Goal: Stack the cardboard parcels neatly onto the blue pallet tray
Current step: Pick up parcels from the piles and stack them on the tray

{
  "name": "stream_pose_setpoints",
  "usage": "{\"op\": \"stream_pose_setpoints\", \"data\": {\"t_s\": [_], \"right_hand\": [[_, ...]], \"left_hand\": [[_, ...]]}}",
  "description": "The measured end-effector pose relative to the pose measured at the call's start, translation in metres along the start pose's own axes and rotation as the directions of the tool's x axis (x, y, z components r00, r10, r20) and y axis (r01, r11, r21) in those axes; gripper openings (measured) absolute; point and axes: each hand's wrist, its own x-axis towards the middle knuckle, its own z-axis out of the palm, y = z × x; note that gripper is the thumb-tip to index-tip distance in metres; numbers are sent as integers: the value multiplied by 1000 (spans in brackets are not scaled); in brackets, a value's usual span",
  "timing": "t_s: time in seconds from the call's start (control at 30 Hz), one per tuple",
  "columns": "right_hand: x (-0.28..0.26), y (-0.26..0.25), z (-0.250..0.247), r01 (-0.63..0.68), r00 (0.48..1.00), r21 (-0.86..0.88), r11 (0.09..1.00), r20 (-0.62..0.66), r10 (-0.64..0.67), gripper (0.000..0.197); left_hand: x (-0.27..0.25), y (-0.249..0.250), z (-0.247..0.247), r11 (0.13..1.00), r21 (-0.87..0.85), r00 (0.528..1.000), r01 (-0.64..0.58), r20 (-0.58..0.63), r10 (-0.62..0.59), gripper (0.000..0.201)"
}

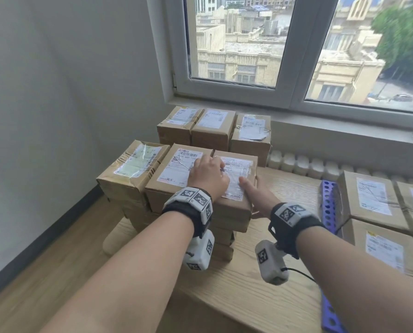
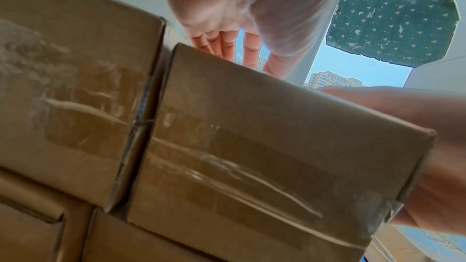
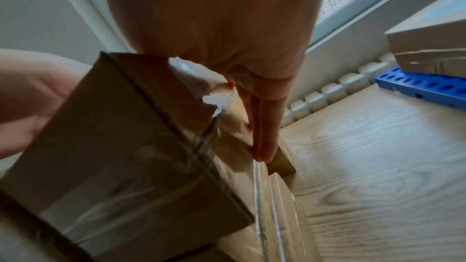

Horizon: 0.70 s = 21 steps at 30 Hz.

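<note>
A taped cardboard parcel sits at the front right of the top layer of a stack on the left. My left hand lies on its label, fingers bent down at the seam with the neighbouring parcel. My right hand holds its right edge, thumb on top. Its fingers point straight down the side wall. The blue pallet tray stands to the right with several labelled parcels stacked on it.
The stack and the tray stand on a light wooden table. Three more parcels form a back row under the window sill. A white radiator runs behind the table. A grey wall is on the left.
</note>
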Motion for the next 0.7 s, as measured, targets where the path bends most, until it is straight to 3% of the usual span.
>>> {"op": "stream_pose_setpoints", "data": {"t_s": [0.13, 0.3, 0.7], "right_hand": [[3, 0, 5, -62, 998, 182, 981, 7, 62, 65], [3, 1, 7, -68, 996, 289, 955, -30, 80, 62], [-29, 6, -22, 23, 983, 350, 937, -178, 42, 60]], "left_hand": [[2, -4, 0, 1000, -16, 1000, -23, 10, 23, 32], [4, -7, -3, 998, -47, 998, -42, 36, 44, 33], [-3, 9, -21, 974, -211, 995, -76, 48, 88, 46]]}}
